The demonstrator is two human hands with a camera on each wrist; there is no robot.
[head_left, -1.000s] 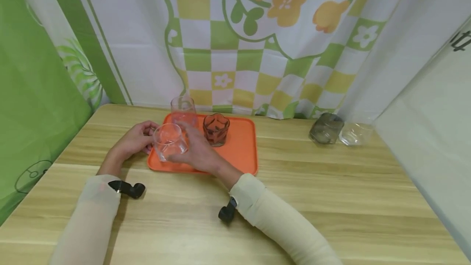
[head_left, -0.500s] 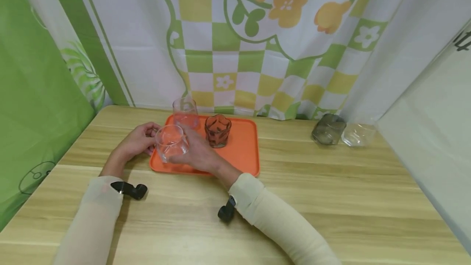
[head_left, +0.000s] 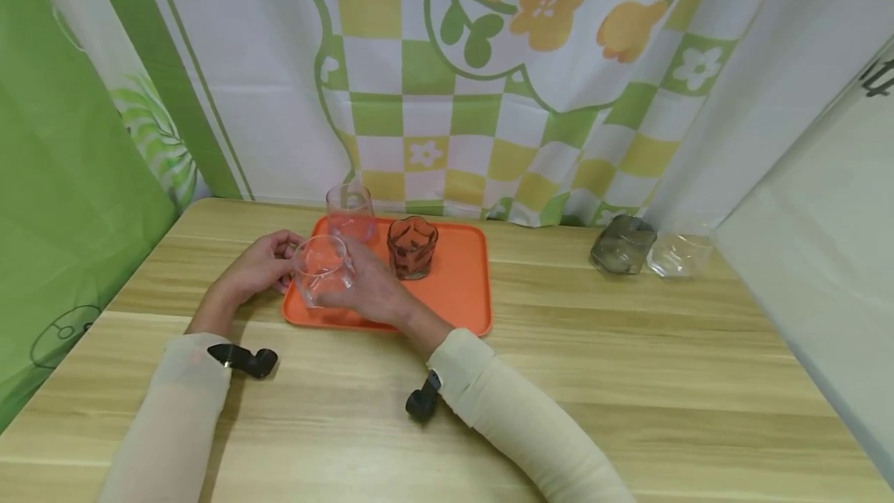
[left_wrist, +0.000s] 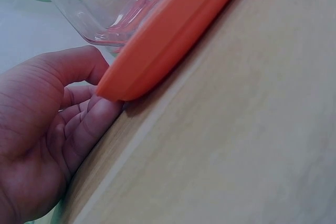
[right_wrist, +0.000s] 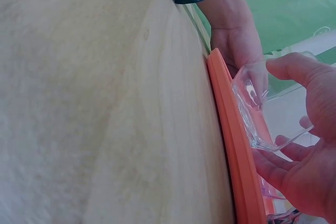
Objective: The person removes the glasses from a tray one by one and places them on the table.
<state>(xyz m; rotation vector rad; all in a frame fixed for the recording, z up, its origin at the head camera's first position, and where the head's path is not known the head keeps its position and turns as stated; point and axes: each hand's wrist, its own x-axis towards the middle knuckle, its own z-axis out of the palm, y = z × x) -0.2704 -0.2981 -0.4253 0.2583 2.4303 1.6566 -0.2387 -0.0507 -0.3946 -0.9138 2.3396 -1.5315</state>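
My right hand (head_left: 377, 286) holds a clear drinking glass (head_left: 307, 274) upright at the left end of an orange tray (head_left: 457, 278). In the right wrist view the thumb of that right hand (right_wrist: 315, 114) and its fingers curve round the clear glass (right_wrist: 247, 100). My left hand (head_left: 254, 266) is at the tray's left edge. The left wrist view shows the thumb and fingers of the left hand (left_wrist: 42, 114) pinching the rim of the tray (left_wrist: 168, 40). A pink-tinted glass (head_left: 349, 204) and a brown wavy glass (head_left: 412, 247) stand on the tray's back part.
At the table's back right, a smoky grey glass (head_left: 621, 245) stands beside another clear glass (head_left: 677, 256). A patterned curtain (head_left: 475, 123) hangs behind the wooden table (head_left: 628, 379). A white wall panel (head_left: 824, 216) borders the right side.
Both hands stay almost in place at the tray. The right forearm has shifted slightly left; the glasses and tray keep their places.
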